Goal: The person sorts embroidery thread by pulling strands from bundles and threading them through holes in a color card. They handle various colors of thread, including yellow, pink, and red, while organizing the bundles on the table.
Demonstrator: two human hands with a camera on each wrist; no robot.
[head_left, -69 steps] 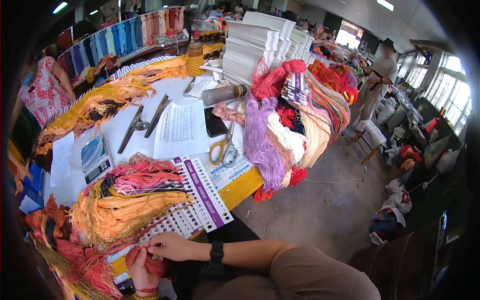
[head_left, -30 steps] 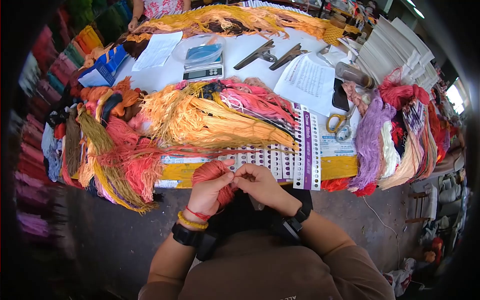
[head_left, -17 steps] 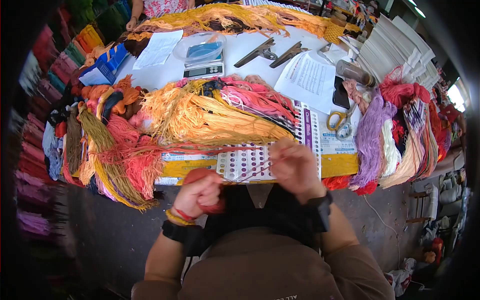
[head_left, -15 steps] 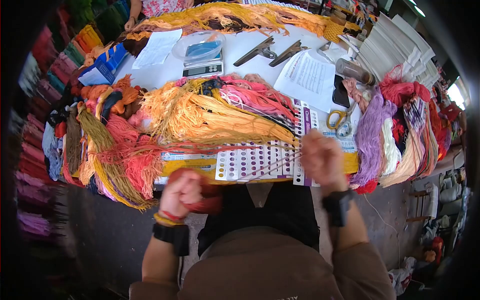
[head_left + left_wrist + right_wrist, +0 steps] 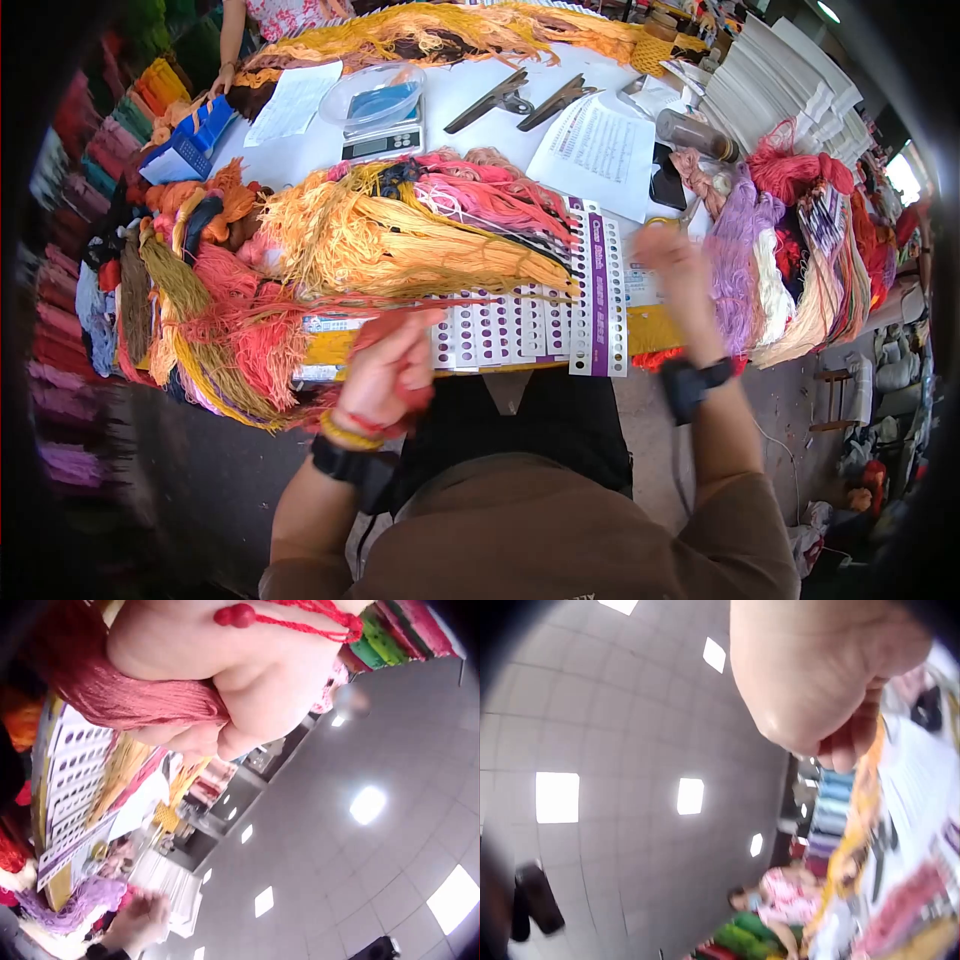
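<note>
My left hand (image 5: pixel 385 375) grips a dusty-red skein of thread (image 5: pixel 142 701) in front of the table's yellow edge. In the left wrist view the skein passes under the curled fingers. To the right, my right hand (image 5: pixel 672 262) is raised, blurred, over the table beside the scissors (image 5: pixel 662 221), overlapping them in the head view. Its fingers (image 5: pixel 844 754) curl inward in the right wrist view; I cannot tell whether thread is pinched in them. Between the hands lie white cards with punched holes (image 5: pixel 490 330) and a purple-striped card (image 5: pixel 598 290).
A heap of orange and pink thread (image 5: pixel 410 240) covers the table's middle. Behind it are a scale (image 5: pixel 385 142), metal clips (image 5: pixel 555 100), a printed sheet (image 5: pixel 592 155) and a phone (image 5: pixel 668 185). Purple skeins (image 5: pixel 735 255) hang at the right edge. A person (image 5: pixel 285 15) stands across the table.
My hands were together at the red skein, then moved apart with strands stretched between them. The right hand has gone farther right and away toward the scissors; no strands show between the hands now.
</note>
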